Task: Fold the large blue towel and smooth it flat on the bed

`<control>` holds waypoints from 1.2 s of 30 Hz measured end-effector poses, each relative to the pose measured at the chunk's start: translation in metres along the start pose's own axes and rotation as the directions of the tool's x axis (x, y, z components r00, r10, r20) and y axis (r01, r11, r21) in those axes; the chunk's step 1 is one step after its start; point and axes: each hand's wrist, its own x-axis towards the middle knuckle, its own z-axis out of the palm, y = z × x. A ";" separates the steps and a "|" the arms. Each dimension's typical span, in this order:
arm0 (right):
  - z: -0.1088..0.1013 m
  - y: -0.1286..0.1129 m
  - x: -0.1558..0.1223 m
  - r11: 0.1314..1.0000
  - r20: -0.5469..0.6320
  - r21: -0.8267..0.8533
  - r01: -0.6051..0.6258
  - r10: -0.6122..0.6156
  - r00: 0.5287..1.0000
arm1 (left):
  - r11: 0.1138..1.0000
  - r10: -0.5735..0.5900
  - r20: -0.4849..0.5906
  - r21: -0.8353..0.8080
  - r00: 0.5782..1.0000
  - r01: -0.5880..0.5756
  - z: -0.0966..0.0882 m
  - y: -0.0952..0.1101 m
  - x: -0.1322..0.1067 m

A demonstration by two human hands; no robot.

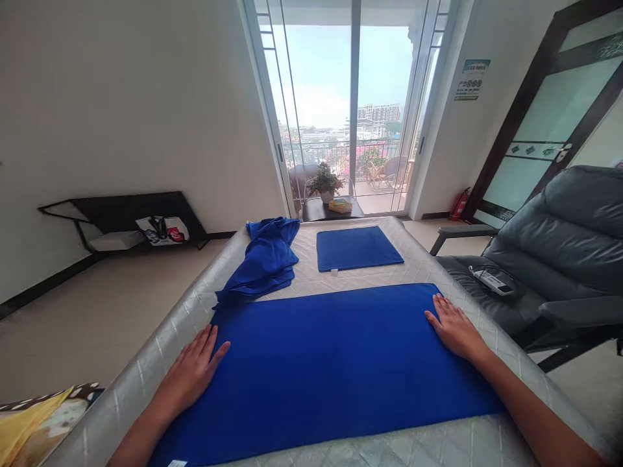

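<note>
A large blue cloth [331,370] is spread flat across the pale quilted mattress [272,447], with a small white tag at its near left corner. My left hand [193,366] lies flat on the cloth's left edge, fingers stretched out and pointing away from me. On the far right corner rests my right hand [455,326], also flat and with its thumb apart. Beyond the left part of the cloth is a crumpled blue cloth pile [267,256]. Farther back, a smaller blue folded cloth [359,248] lies flat with a white tag on its near edge.
A grey armchair [569,240] holding a white power strip [491,281] stands to the right. Behind the mattress, a small dark table [316,209] bears a potted plant [326,180]. A black rack [131,211] is by the left wall; a patterned fabric [43,421] shows lower left.
</note>
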 end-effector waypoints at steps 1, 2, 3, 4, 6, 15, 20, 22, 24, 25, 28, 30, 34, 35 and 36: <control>0.001 0.000 0.000 1.000 -0.006 -0.002 0.001 -0.001 1.000 | 1.000 0.004 -0.009 -0.002 1.000 -0.004 0.001 0.000 -0.001; 0.001 0.001 0.000 1.000 -0.010 -0.005 0.002 -0.002 1.000 | 1.000 0.003 -0.015 -0.005 1.000 -0.004 0.001 0.000 -0.001; 0.002 0.001 0.000 1.000 -0.014 -0.010 0.004 -0.004 1.000 | 1.000 -0.002 -0.021 -0.007 1.000 0.002 0.001 0.001 -0.001; 0.003 0.000 0.000 1.000 -0.017 -0.015 0.006 -0.006 1.000 | 1.000 -0.013 -0.024 -0.007 1.000 0.012 0.001 0.003 -0.001; 0.003 -0.001 0.000 1.000 -0.025 -0.025 0.008 -0.008 1.000 | 1.000 -0.031 -0.028 -0.001 0.999 0.031 0.000 0.007 0.000; -0.015 -0.024 -0.019 0.991 -0.159 -0.117 0.066 -0.084 0.984 | 0.976 -0.070 -0.147 0.192 0.987 0.097 -0.025 0.044 -0.002; -0.028 -0.121 -0.059 0.931 -0.115 0.028 0.363 -0.357 0.927 | 0.967 0.250 -0.133 0.075 0.959 -0.242 -0.038 0.151 -0.011; -0.025 -0.163 -0.073 0.877 -0.096 0.080 0.474 -0.466 0.879 | 0.924 0.380 -0.138 0.021 0.915 -0.381 -0.036 0.198 -0.015; -0.018 -0.193 -0.084 0.844 -0.076 0.128 0.521 -0.516 0.853 | 0.877 0.474 -0.141 -0.014 0.869 -0.480 -0.028 0.232 -0.021; -0.014 -0.202 -0.087 0.835 -0.064 0.149 0.530 -0.526 0.848 | 0.859 0.504 -0.141 -0.026 0.852 -0.512 -0.023 0.243 -0.023; -0.004 -0.210 -0.092 0.830 -0.027 0.193 0.523 -0.528 0.849 | 0.832 0.542 -0.145 -0.041 0.828 -0.553 -0.007 0.255 -0.029; -0.002 -0.208 -0.093 0.834 -0.010 0.204 0.512 -0.521 0.853 | 0.832 0.541 -0.163 -0.038 0.825 -0.554 -0.001 0.252 -0.030; -0.006 -0.205 -0.094 0.844 0.007 0.204 0.496 -0.507 0.862 | 0.833 0.542 -0.177 -0.018 0.821 -0.554 -0.002 0.248 -0.031; -0.006 -0.205 -0.094 0.845 0.006 0.202 0.495 -0.506 0.862 | 0.833 0.544 -0.171 -0.013 0.822 -0.554 -0.002 0.248 -0.031; -0.007 -0.206 -0.093 0.845 0.004 0.201 0.496 -0.507 0.862 | 0.833 0.543 -0.167 -0.011 0.823 -0.553 -0.003 0.249 -0.030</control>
